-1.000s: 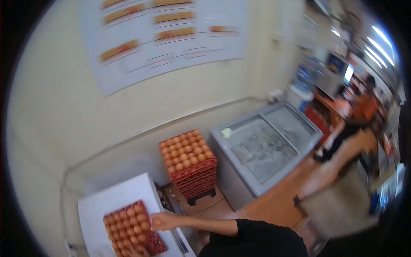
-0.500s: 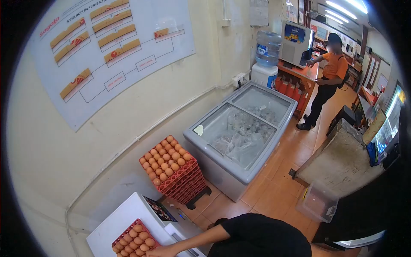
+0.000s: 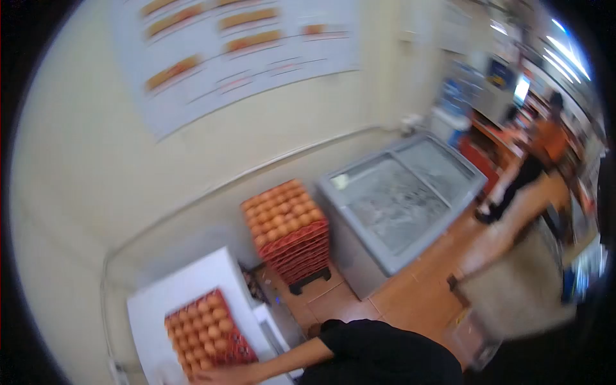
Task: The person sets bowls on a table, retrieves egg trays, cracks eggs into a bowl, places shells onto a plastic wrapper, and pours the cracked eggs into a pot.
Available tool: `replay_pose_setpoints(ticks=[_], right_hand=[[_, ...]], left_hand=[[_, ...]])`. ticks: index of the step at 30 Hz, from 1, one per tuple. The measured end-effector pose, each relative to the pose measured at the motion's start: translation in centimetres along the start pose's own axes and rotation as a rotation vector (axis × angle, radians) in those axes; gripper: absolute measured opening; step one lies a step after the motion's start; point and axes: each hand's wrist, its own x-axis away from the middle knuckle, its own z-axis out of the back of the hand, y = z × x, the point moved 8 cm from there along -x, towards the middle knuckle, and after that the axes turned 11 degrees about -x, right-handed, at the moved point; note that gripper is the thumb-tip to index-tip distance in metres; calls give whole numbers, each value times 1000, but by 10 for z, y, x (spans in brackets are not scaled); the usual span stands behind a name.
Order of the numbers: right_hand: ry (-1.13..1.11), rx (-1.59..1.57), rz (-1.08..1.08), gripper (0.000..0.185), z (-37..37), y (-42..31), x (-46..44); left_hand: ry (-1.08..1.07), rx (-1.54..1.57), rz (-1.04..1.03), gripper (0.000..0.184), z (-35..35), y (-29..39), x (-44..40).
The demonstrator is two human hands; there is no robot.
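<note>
My right hand [image 3: 221, 375] reaches in at the bottom from a black sleeve [image 3: 385, 353]. It lies over the near edge of a red egg tray [image 3: 240, 350], against the brown eggs [image 3: 204, 327] there. Blur hides whether its fingers grip an egg. Bare cells show along the tray's right side. This tray rests on a white appliance top [image 3: 151, 311]. My left hand is out of sight; a pale blurred shape [image 3: 168, 374] at the lower edge is too unclear to name.
Beyond the appliance, a stack of red egg trays [image 3: 295, 253] stands on a dark base, eggs on top. A glass-topped chest freezer [image 3: 359, 253] sits beside it. Further right are a worn brown cabinet [image 3: 513, 295], a clear plastic bin [image 3: 471, 340] and a person in orange [image 3: 548, 141].
The view has swung, so the trays and freezer sit differently and more of the near egg tray shows. My right hand stays at its near edge. The person in orange appears further right, blurred.
</note>
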Motion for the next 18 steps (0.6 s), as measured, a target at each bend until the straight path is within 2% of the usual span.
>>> replay_pose_setpoints(ticks=[1, 2, 3, 4, 5, 6, 7, 8, 12, 14, 15, 17, 18], right_hand=[[41, 43, 40, 36, 3, -9, -10], [47, 53, 47, 34, -6, -9, -19], [-4, -423, -291, 39, -42, 20, -7], [-55, 158, 116, 36, -64, 2, 1], [-145, -164, 3, 31, -77, 10, 0], [-397, -283, -153, 35, -116, 23, 12], [-407, -336, -122, 33, -137, 25, 22], [-277, -251, -77, 32, -133, 14, 9], [-175, -618, -449, 33, -161, 30, -25], [-221, -1030, -959, 30, -189, 65, -1], [-262, -1052, -948, 30, -195, 74, 3], [-475, -1153, -1095, 29, -222, 86, 24], [-558, -1050, -1096, 30, -228, 85, 28]], left_hand=[[120, 32, -18, 66, 25, -7, 13], [39, -207, -205, 57, 20, 7, 6], [-21, -470, -354, 48, 28, 11, -1], [-127, 187, -275, 45, 64, -8, -8], [1, 266, -241, 39, 29, 30, 16], [114, 165, -259, 42, 55, 22, 6], [192, 211, -182, 41, 73, 16, -2], [250, 317, -125, 39, 74, 23, 4], [346, 431, -128, 38, 100, 47, 22], [198, 506, -101, 38, 91, 54, 30], [231, 520, -127, 38, 99, 54, 33], [118, 394, -115, 44, 100, 50, 32], [206, 358, -115, 43, 99, 55, 35]])
